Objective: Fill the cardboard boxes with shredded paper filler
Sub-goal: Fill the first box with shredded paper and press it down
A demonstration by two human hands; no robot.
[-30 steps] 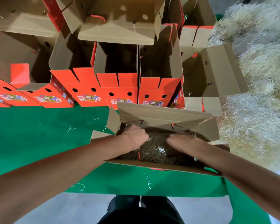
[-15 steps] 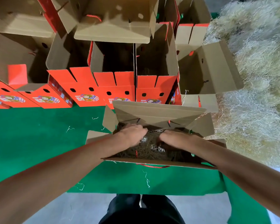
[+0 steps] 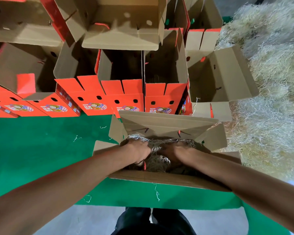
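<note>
- Your left hand (image 3: 139, 150) and right hand (image 3: 174, 152) are both down in the open box (image 3: 159, 179), fingers curled into the filler (image 3: 157, 161).
- Box sits on the green surface (image 3: 41, 150).
- Orange boxes (image 3: 126, 97) behind it; filler pile (image 3: 270, 99) to the right.

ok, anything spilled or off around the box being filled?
Minor only. A few loose strands of shredded paper lie on the green mat, outside the open box near its front wall, with more to its left. Both hands, left hand and right hand, are inside it on the filler. No damage visible.
</note>
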